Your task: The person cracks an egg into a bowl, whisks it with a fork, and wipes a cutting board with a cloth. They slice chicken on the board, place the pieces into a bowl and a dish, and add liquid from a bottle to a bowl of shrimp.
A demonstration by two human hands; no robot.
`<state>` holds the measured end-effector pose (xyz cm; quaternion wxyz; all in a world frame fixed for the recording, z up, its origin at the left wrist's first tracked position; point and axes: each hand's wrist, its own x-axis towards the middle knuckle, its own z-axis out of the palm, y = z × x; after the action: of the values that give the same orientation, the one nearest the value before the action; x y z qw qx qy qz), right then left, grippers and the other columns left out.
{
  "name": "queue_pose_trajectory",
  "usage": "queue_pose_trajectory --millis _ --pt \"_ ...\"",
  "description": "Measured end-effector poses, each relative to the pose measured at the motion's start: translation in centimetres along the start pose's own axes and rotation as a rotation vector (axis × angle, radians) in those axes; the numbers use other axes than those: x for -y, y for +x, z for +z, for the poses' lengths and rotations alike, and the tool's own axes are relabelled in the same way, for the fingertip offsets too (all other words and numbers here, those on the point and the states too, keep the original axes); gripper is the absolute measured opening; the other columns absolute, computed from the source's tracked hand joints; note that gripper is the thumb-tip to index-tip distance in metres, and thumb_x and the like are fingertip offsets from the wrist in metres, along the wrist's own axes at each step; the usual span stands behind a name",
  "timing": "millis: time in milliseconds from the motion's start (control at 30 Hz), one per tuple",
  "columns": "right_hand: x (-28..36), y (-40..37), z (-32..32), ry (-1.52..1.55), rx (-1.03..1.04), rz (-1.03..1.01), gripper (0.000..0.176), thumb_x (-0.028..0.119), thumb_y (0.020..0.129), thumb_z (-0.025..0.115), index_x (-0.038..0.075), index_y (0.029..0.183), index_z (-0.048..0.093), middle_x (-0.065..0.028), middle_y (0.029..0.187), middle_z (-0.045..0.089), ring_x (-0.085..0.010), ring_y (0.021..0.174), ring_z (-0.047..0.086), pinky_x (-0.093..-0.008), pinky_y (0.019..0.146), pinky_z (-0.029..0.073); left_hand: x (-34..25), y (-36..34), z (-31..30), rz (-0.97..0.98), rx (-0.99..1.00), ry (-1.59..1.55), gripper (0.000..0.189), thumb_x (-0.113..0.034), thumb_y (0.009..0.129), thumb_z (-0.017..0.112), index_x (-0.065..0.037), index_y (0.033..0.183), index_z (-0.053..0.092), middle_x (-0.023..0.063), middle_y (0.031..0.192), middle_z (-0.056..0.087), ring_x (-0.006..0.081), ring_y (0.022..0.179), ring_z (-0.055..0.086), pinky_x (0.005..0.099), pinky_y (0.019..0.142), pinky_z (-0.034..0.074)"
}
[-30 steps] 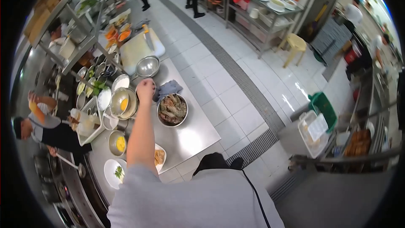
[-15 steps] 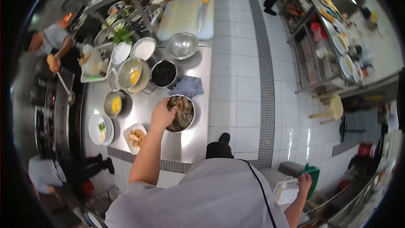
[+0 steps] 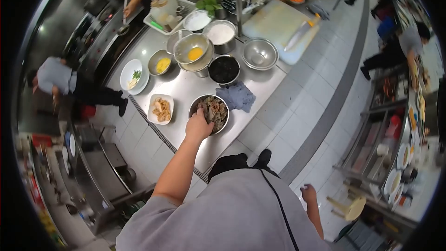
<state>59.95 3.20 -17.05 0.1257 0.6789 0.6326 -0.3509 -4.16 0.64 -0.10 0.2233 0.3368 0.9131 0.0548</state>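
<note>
My left hand (image 3: 199, 126) reaches over the near rim of a metal bowl (image 3: 227, 122) filled with raw, greyish-brown shrimp (image 3: 216, 111). Its thumb and fingers close on the shrimp at the bowl's near left side; the fingertips are partly buried. Off to the right, my right hand (image 3: 308, 192) hangs low over the floor, fingers loosely bent and apart, with nothing visible in it. A crumpled blue-grey cloth (image 3: 237, 96) lies against the bowl's far right side. Left of the bowl, a white square dish (image 3: 160, 120) holds light brown pieces of food.
Behind stand a bowl of dark contents (image 3: 224, 69), a nested empty metal bowl (image 3: 260, 54), egg yolk in a bowl (image 3: 191, 47) and a white powder pot (image 3: 220, 32). A knife (image 3: 299, 36) lies on the cutting board (image 3: 269, 23). Co-workers stand left (image 3: 55, 79) and right (image 3: 411, 42).
The view has turned. My left hand sits further over the shrimp in the bowl. My right hand has come away from the clear container and green object beside it.
</note>
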Motion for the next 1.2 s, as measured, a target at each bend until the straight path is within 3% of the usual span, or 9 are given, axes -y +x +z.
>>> queue_pose_trajectory --millis 67,200,400,500,867,933,1033,1100,1200 --pt "6.0 7.4 -4.0 -0.064 -0.092 -0.35 0.048 0.032 0.09 0.076 0.001 0.126 0.068 -0.0249 0.116 0.073 -0.0415 0.107 0.07 -0.0458 0.093 0.056 -0.4 0.0 0.8 -0.005 -0.073 -0.068 0.084 -0.031 0.081 0.083 -0.003 0.15 0.045 0.0274 0.128 0.066 0.0417 0.118 0.067 0.0478 0.101 0.055" --pt "31.6 6.7 -12.3 0.13 -0.018 -0.893 0.036 0.02 0.096 0.07 0.001 0.127 0.068 -0.0201 0.118 0.073 -0.0362 0.108 0.07 -0.0452 0.095 0.056 -1.3 0.6 1.5 -0.051 -0.066 -0.199 0.087 -0.028 0.079 0.084 -0.003 0.15 0.043 0.0279 0.131 0.065 0.0423 0.119 0.066 0.0479 0.103 0.054" --pt "51.8 2.8 -7.0 -0.178 0.179 -1.545 0.035 0.021 0.091 0.073 0.005 0.121 0.07 -0.0159 0.113 0.072 -0.0382 0.106 0.067 -0.0474 0.094 0.055 -1.2 2.5 3.4 -0.096 -0.06 -0.403 0.103 -0.027 0.075 0.085 0.001 0.157 0.029 0.0322 0.133 0.065 0.0456 0.123 0.064 0.0472 0.107 0.052" --pt "55.3 3.7 -4.5 -0.412 0.259 -1.301 0.035 0.02 0.089 0.073 0.006 0.122 0.071 -0.0154 0.116 0.072 -0.0375 0.109 0.068 -0.0478 0.095 0.055 -1.8 2.7 3.8 -0.137 -0.048 -0.472 0.106 -0.023 0.074 0.084 0.001 0.158 0.025 0.0341 0.129 0.066 0.046 0.121 0.066 0.0472 0.106 0.052" --pt "57.6 6.1 -5.8 -0.266 0.382 -1.337 0.029 0.017 0.089 0.073 0.007 0.116 0.071 -0.0158 0.113 0.072 -0.0365 0.107 0.068 -0.0474 0.092 0.056 -0.4 0.7 -1.7 -0.228 -0.131 -0.649 0.079 -0.014 0.075 0.073 -0.006 0.148 0.044 0.0274 0.128 0.068 0.044 0.117 0.068 0.046 0.102 0.054" --pt "58.1 5.8 -5.9 -0.359 0.315 -1.6 0.025 0.018 0.089 0.074 0.005 0.11 0.072 -0.0154 0.108 0.072 -0.0365 0.105 0.068 -0.0461 0.089 0.056 0.5 0.3 -2.1 -0.242 -0.09 -0.723 0.077 -0.014 0.075 0.072 -0.007 0.147 0.046 0.0272 0.123 0.07 0.0442 0.112 0.069 0.0465 0.098 0.055" --pt "59.0 5.4 -3.6 -0.67 0.378 -1.911 0.026 0.022 0.085 0.078 0.006 0.104 0.073 -0.0132 0.101 0.071 -0.0341 0.102 0.068 -0.0462 0.084 0.056 3.3 -0.2 -1.4 -0.247 -0.179 -1.003 0.074 -0.005 0.076 0.071 -0.007 0.146 0.048 0.0191 0.118 0.071 0.0304 0.1 0.072 0.0387 0.088 0.058" --pt "59.7 4.2 -3.6 -0.75 0.424 -1.866 0.026 0.025 0.083 0.08 0.007 0.102 0.073 -0.0119 0.098 0.07 -0.0326 0.101 0.067 -0.0465 0.082 0.055 3.9 -1.3 -2.5 -0.282 -0.189 -1.4 0.074 0.005 0.077 0.071 -0.007 0.147 0.048 0.0127 0.117 0.068 0.0186 0.097 0.067 0.0308 0.085 0.056" --pt "60.2 4.4 -3.5 -0.835 0.467 -1.899 0.028 0.027 0.081 0.083 0.008 0.099 0.073 -0.0097 0.097 0.07 -0.0304 0.098 0.067 -0.0466 0.082 0.054 5.1 -1.9 -0.5 -0.328 -0.256 -1.545 0.073 0.005 0.079 0.07 -0.005 0.148 0.047 0.0145 0.117 0.068 0.0198 0.099 0.068 0.0324 0.086 0.057"
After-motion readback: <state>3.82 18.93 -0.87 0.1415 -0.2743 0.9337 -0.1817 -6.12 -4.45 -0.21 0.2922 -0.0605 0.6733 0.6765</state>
